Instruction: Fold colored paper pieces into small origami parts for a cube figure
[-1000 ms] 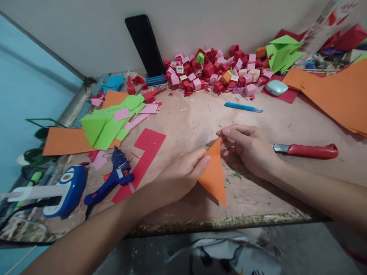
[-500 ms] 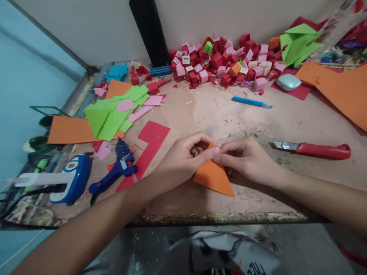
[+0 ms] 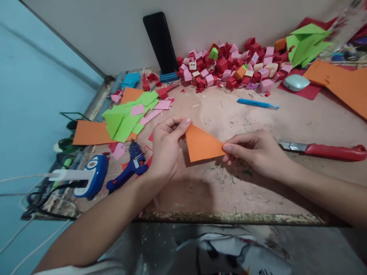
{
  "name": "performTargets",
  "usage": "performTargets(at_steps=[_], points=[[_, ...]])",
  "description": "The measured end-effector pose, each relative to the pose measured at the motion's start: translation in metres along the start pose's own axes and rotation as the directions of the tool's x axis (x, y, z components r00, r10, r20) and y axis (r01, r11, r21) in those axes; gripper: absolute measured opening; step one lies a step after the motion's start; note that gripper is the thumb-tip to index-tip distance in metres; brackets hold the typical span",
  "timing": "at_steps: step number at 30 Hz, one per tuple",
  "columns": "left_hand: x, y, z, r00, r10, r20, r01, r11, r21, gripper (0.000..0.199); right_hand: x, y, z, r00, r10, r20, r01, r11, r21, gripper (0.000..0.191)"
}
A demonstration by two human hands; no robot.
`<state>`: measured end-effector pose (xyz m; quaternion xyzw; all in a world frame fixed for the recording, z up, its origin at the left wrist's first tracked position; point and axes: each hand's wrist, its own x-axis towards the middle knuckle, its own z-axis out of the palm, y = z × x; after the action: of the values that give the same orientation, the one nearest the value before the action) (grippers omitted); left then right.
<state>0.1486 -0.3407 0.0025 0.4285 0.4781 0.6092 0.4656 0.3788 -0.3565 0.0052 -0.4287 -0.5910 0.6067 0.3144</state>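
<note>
A folded orange paper (image 3: 202, 146), roughly triangular, is held up over the wooden table between both hands. My left hand (image 3: 171, 142) pinches its upper left corner between thumb and fingers. At its right corner, my right hand (image 3: 249, 150) grips it with thumb and fingertips. Left of my left hand lies a blue glue gun (image 3: 126, 173). A red-handled cutter (image 3: 334, 150) rests to the right of my right hand, its blade pointing left.
Small red and pink paper cubes (image 3: 222, 65) are heaped at the back beside an upright black phone (image 3: 161, 42). A blue pen (image 3: 256, 103) lies mid-table. Green sheets (image 3: 126, 118) are at left, with a blue-and-white device (image 3: 96, 175) and cables. A pale mouse-shaped object (image 3: 296, 82) is at right.
The orange paper has been turned and lifted slightly. My hands have moved apart, from meeting at its top corner to holding separate corners. The camera view has shifted a little to the left.
</note>
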Motion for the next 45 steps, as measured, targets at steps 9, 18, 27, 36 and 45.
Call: performTargets(at_steps=[9, 18, 27, 36, 45], points=[[0.001, -0.004, -0.003, 0.989, 0.109, -0.101, -0.114, 0.993, -0.038, 0.012, 0.003, -0.009, -0.007, 0.995, -0.038, -0.097, 0.041, 0.999, 0.032, 0.027], [-0.003, 0.000, -0.001, 0.985, 0.122, -0.122, -0.129, 0.990, -0.056, 0.010, 0.006, -0.006, -0.012, 0.978, -0.012, -0.210, 0.046, 0.986, 0.158, 0.020], [-0.003, 0.001, 0.002, 0.986, 0.122, -0.114, -0.131, 0.988, -0.076, 0.009, 0.011, 0.005, -0.014, 0.942, 0.043, -0.332, 0.048, 0.964, 0.262, 0.016], [-0.005, 0.002, 0.007, 0.997, 0.016, -0.070, -0.023, 0.995, -0.102, 0.021, 0.011, 0.008, -0.014, 0.966, 0.054, -0.253, 0.074, 0.879, 0.471, 0.027], [-0.010, 0.002, 0.003, 0.966, -0.232, 0.115, 0.240, 0.969, -0.057, 0.029, 0.011, 0.011, -0.010, 0.982, 0.042, -0.183, 0.038, 0.909, 0.415, 0.023]])
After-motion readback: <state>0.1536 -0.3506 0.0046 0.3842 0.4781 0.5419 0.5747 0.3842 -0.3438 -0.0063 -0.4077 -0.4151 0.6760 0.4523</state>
